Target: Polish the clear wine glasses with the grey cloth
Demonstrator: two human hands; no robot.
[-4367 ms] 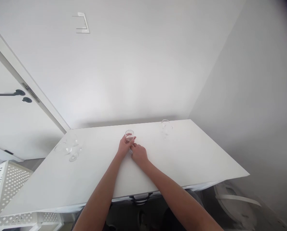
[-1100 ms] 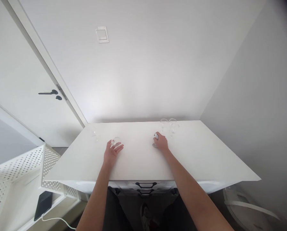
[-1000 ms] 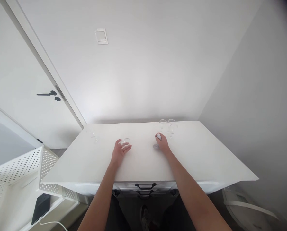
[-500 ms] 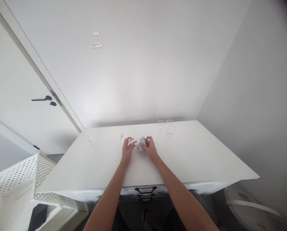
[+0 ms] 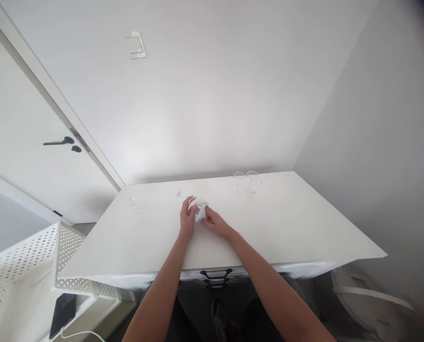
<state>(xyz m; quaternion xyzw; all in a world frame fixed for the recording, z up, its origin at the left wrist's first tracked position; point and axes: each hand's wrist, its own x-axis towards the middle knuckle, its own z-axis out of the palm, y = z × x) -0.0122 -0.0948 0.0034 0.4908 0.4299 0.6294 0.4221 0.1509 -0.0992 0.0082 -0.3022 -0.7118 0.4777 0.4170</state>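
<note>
My two hands meet over the middle of the white table (image 5: 286,228). My left hand (image 5: 186,221) is closed round a clear glass (image 5: 192,202), which is hard to make out against the white top. A small clear part (image 5: 178,194) shows just beyond the fingers; I cannot tell whether it belongs to that glass. My right hand (image 5: 213,223) pinches a crumpled white cloth (image 5: 200,211) and presses it against the glass. The two hands touch at the cloth.
Two clear stem glasses (image 5: 247,182) stand at the back right of the table, another glass (image 5: 133,202) at the back left. A door with a dark handle (image 5: 60,141) is left. A white perforated shelf (image 5: 37,256) holding a phone (image 5: 62,308) stands lower left.
My left hand took a glass from the left and my right hand brought the cloth from near the right glasses; both came together at the table's middle. My view also shifted a little.
</note>
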